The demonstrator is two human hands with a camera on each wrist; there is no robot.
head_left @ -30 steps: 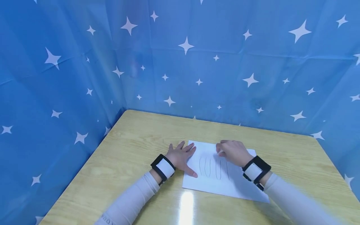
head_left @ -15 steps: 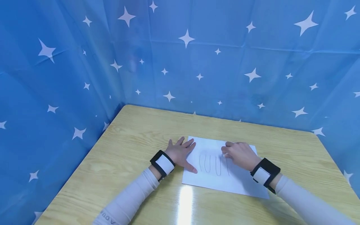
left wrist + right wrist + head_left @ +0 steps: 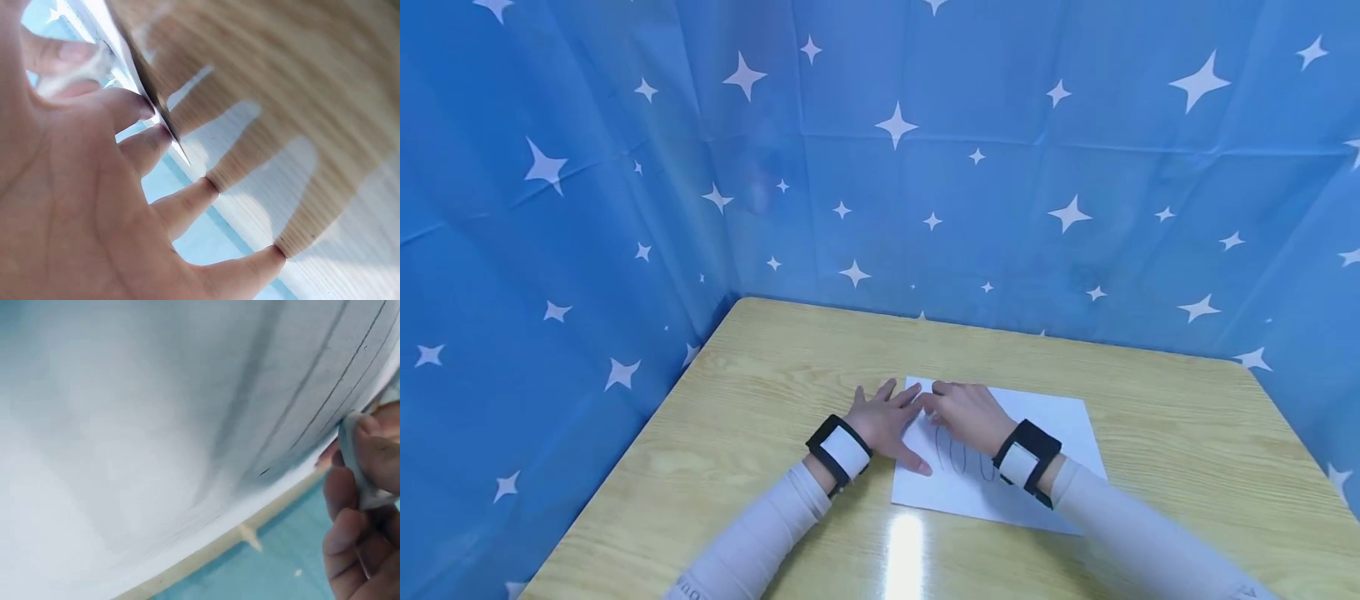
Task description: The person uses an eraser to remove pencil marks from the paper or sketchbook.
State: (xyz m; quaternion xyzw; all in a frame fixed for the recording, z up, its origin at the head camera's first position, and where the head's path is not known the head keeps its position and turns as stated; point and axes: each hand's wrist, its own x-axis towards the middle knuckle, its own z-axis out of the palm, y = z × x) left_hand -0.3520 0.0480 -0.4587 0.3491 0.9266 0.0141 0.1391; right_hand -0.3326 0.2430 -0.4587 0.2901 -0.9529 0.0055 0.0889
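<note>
A white sheet of paper (image 3: 1052, 425) lies on the table, with several curved pencil lines (image 3: 987, 468) drawn on it. My left hand (image 3: 880, 421) rests with spread fingers at the sheet's left edge; in the left wrist view some fingertips touch the wood and others the paper. Over the upper left of the sheet, my right hand (image 3: 970, 412) pinches a small white eraser (image 3: 351, 450) between thumb and fingers. It is close beside the left forefinger and covers part of the lines. In the head view the eraser is mostly hidden by the fingers.
The wooden table (image 3: 760, 358) reaches back to a blue curtain (image 3: 1000, 183) with white stars, which also hangs along the left side. Bright glare (image 3: 904, 554) shows on the tabletop in front of the paper.
My right hand first shifted slightly right, then moved left across the paper with the eraser, close to the left hand. The left hand stays in place. The head view has tilted a little.
</note>
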